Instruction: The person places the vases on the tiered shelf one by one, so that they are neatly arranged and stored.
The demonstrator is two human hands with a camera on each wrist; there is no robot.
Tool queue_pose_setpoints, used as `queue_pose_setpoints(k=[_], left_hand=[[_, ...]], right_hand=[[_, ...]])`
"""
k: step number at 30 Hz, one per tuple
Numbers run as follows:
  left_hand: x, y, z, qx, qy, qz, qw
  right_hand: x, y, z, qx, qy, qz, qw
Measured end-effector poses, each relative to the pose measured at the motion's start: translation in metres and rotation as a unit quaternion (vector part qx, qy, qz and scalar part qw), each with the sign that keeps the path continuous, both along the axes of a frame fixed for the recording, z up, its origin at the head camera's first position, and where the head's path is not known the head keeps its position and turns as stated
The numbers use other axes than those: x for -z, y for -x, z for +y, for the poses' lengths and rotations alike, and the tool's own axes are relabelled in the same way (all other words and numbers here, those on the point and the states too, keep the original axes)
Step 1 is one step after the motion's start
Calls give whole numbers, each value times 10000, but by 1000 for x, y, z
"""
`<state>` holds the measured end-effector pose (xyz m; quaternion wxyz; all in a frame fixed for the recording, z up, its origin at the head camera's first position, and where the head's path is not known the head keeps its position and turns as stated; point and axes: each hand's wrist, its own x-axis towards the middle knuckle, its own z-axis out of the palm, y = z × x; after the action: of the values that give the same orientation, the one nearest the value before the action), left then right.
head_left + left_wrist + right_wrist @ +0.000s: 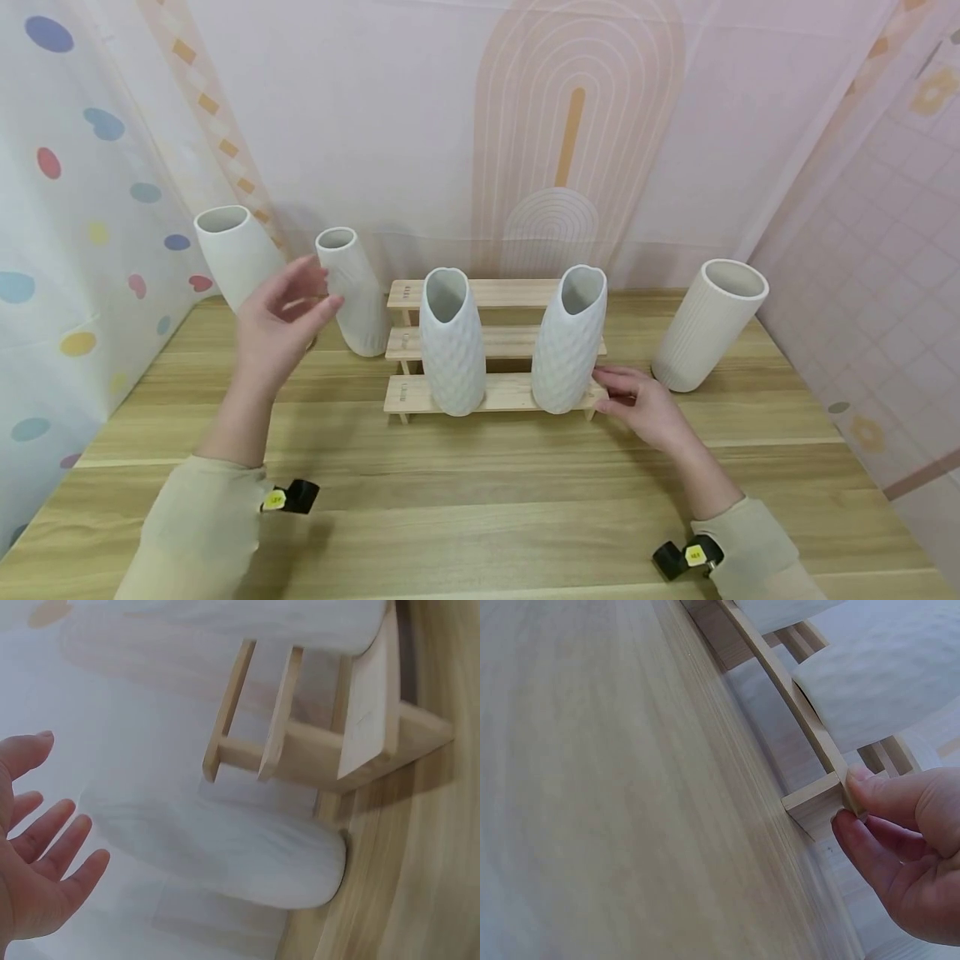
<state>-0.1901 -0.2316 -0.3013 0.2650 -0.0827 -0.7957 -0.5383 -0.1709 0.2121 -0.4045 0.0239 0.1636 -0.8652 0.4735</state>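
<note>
A three-tier wooden stand (510, 393) holds two white textured vases on its lowest step, one on the left (453, 358) and one on the right (570, 354). At the step's right end my right hand (647, 408) pinches the board (802, 712), thumb on top and fingertips beneath, as the right wrist view shows. My left hand (281, 321) is raised with fingers apart and nothing in it. In the head view it overlaps the edge of a slim white vase (358, 308), which stands left of the stand.
Behind the left hand is another white vase (236, 254), its lower part hidden. A ribbed white vase (708, 333) stands right of the stand. Patterned cloth (360, 125) hangs behind the wooden table (465, 517) and at both sides.
</note>
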Motion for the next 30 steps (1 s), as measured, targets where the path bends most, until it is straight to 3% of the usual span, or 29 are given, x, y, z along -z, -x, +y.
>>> queue_pose_setpoints(k=[5, 15, 24, 30], left_hand=[[-10, 15, -9, -342, 294, -425, 9981], [-19, 45, -21, -34, 596, -1133, 9918], [-10, 63, -23, 373, 95, -1345, 9902], [-4, 69, -19, 190, 190, -1143, 9931]], right_hand=[[0, 0, 0, -15, -30, 2, 10000], [2, 1, 1, 24, -109, 44, 9999], [6, 2, 3, 56, -176, -53, 9998], [5, 3, 2, 32, -138, -23, 9999]])
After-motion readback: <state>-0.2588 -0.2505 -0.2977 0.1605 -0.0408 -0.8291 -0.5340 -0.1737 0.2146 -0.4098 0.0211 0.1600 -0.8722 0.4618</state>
